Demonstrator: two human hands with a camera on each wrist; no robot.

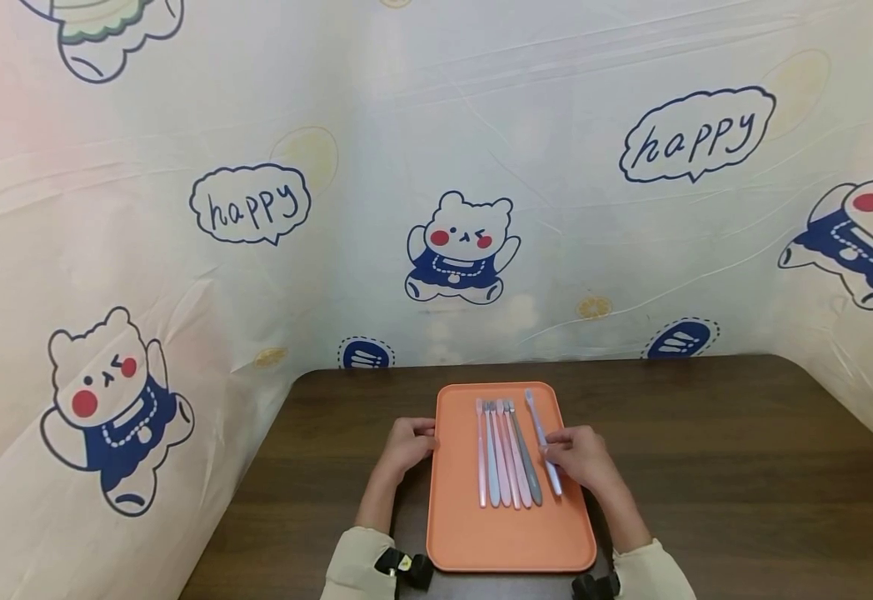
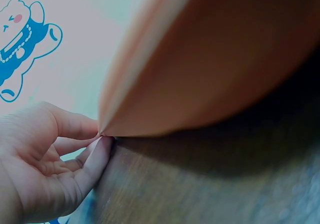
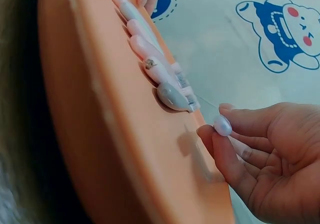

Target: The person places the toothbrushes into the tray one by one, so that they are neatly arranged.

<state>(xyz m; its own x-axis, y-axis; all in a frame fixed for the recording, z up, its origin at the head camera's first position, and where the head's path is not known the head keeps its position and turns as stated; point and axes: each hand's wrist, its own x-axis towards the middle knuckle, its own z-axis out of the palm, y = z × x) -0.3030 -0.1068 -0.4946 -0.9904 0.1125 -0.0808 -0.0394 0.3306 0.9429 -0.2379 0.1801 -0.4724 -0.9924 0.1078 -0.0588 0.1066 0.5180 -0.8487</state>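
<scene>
An orange tray (image 1: 511, 537) lies on the table, and a row of several toothbrushes (image 1: 504, 467) in pink, pale blue and grey rests side by side on it. With thumb and fingers my right hand (image 1: 582, 454) pinches a pale lilac-blue toothbrush (image 1: 536, 417) over the tray's right part; the right wrist view shows its rounded handle end (image 3: 223, 126) between the fingertips, raised off the tray. At the tray's left edge, my left hand (image 1: 409, 444) pinches the rim, as the left wrist view also shows with the thumb (image 2: 97, 164) below it.
The dark wooden table (image 1: 736, 467) extends to both sides of the tray. Behind it hangs a pale curtain (image 1: 556, 267) printed with bears and the word "happy". Black wrist straps (image 1: 406, 568) sit near the tray's front corners.
</scene>
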